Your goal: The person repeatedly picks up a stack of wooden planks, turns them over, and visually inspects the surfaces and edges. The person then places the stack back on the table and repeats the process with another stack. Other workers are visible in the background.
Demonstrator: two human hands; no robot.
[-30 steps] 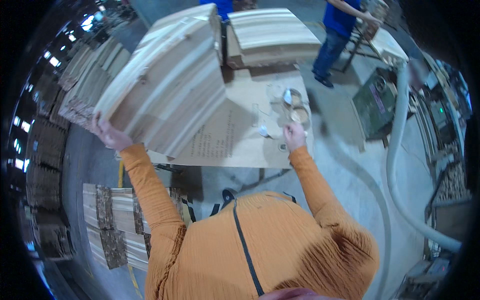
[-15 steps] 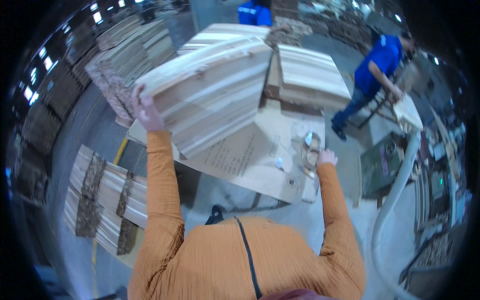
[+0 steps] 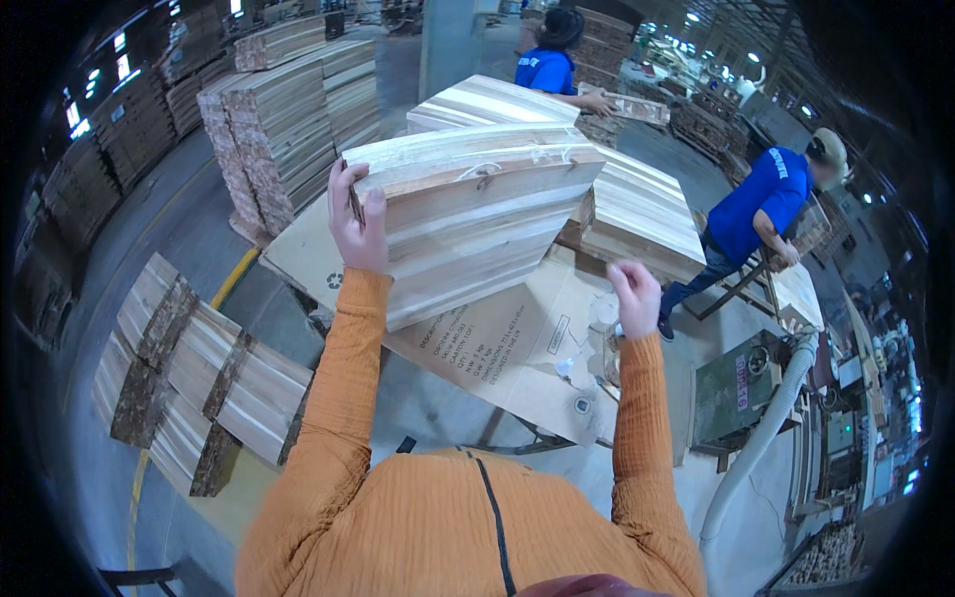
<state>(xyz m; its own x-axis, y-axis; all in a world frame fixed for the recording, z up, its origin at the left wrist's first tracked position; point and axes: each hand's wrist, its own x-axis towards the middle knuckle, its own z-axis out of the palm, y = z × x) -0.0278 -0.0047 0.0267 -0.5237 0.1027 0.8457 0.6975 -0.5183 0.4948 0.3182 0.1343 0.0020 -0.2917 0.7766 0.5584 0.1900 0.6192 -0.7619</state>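
Note:
A striped wooden panel (image 3: 473, 234) stands tilted on edge above a cardboard-covered table (image 3: 468, 343), its broad face toward me. My left hand (image 3: 360, 221) grips the panel's upper left corner, thumb on my side and fingers round the end. Over the right part of the cardboard, apart from the panel, my right hand (image 3: 638, 298) is raised with its fingers drawn together. Whatever may be in those fingers is too small to make out. Beneath it, small items on the cardboard are partly hidden by my right hand and sleeve; a small whitish piece (image 3: 565, 367) lies beside them.
Behind the panel lie more striped panels (image 3: 652, 204). Stacked boards (image 3: 288, 129) rise at the far left, with bundled boards (image 3: 214, 373) nearer. Two people in blue shirts (image 3: 761, 204) handle wood beyond the table. A green machine (image 3: 736, 388) and pale hose (image 3: 761, 438) stand right.
My right hand has lifted from the small items at the cardboard's right edge and moved toward the panel. My left hand still holds the panel's corner. The whole view has shifted.

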